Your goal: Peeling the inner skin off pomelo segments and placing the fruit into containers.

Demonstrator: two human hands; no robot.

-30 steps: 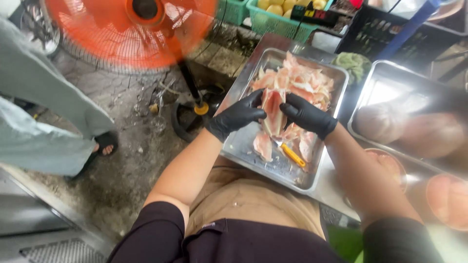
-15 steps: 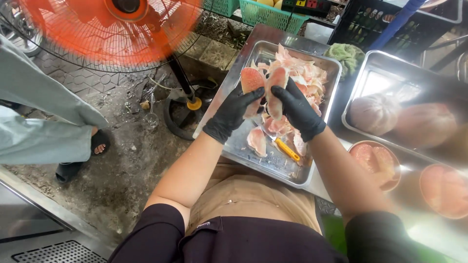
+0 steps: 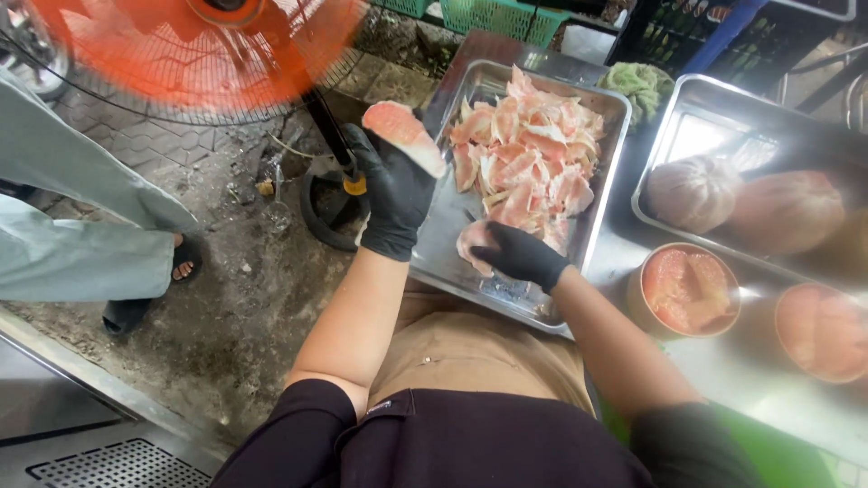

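Head view: the steel tray (image 3: 611, 117) serves as the reference point. The left hand (image 3: 391, 194), in a black glove, is raised just off the tray's left edge, and its fingers are clenched around a pink fruit segment (image 3: 404, 136) with a pale rind side, held clear of the tray surface. The right hand (image 3: 520, 255), also in a black glove, rests inside the tray at its near end, fingers curled onto a second pink segment (image 3: 472, 244) that lies against the tray floor; the grasp appears closed on that piece, though the fingertips are partly hidden. A heap of peeled pink segments (image 3: 529, 158) fills the middle and far part of the tray, just beyond the right hand. To the right of the tray stands a larger steel tray (image 3: 669, 136) holding whole peeled fruits (image 3: 694, 192). Near the first tray's right near corner sit two round bowls of pink flesh (image 3: 689, 289). Beyond the tray's far right corner lies a green cloth (image 3: 640, 83). To the left of the tray, on the ground, stands an orange fan (image 3: 190, 45), and another person's grey-clad legs (image 3: 81, 226) appear further left.
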